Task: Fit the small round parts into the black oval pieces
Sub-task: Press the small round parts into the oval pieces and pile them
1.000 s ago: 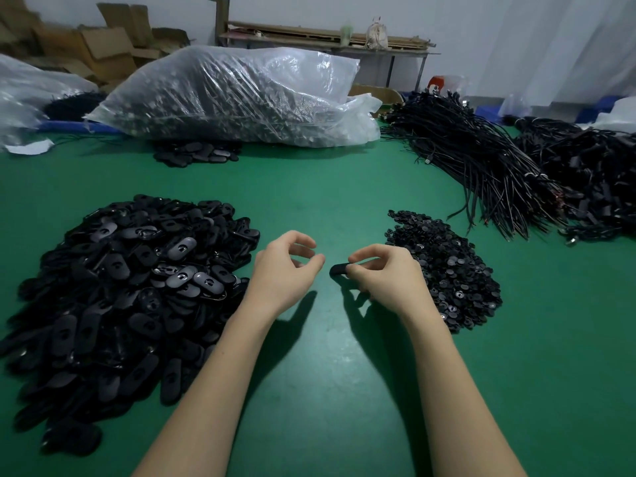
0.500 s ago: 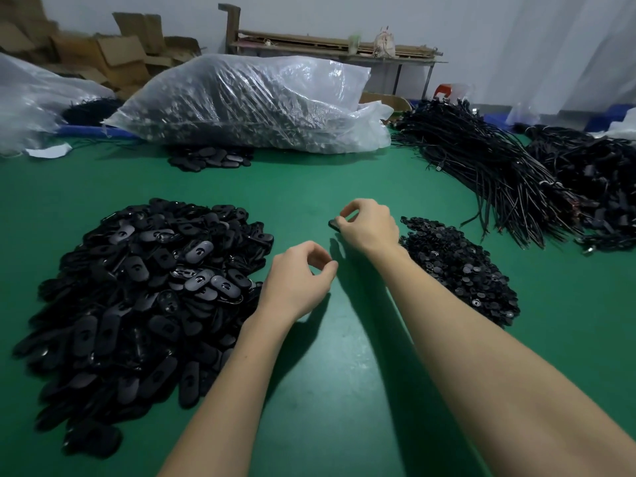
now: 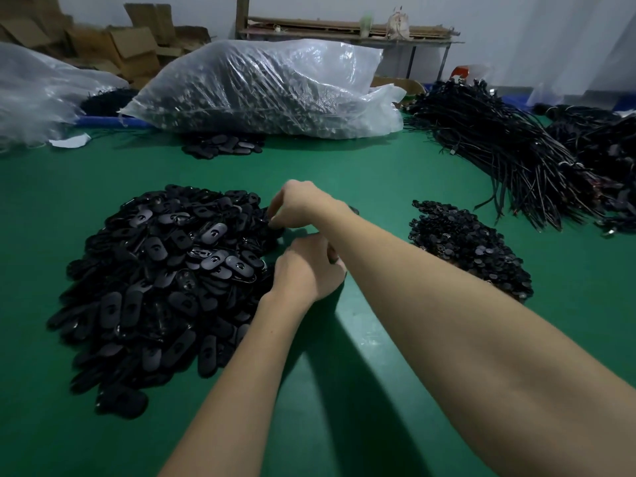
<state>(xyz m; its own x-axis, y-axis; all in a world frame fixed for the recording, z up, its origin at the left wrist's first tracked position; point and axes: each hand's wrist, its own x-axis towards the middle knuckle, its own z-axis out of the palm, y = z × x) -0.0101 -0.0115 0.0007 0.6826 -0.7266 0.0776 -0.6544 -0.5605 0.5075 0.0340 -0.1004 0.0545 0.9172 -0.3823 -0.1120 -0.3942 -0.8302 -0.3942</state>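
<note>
Black oval pile (image 3: pixel 165 287) left; my right hand (image 3: pixel 303 204) fingers curled at its far edge, left hand (image 3: pixel 309 270) curled, grip contents unclear

The right hand (image 3: pixel 299 204) no longer sits at centre beside the pile of small round parts (image 3: pixel 471 246); it now reaches across toward ten o'clock, its forearm crossing above the left hand (image 3: pixel 306 270), and its curled fingertips touch the three o'clock edge of the pile of black oval pieces (image 3: pixel 165 280). The black oval piece it pinched one second ago is not discernible now; a dark shape shows just behind the wrist, identity uncertain. The left hand sits closer to the oval pile, fingers curled, contents hidden. The view has tilted slightly leftward.
</note>
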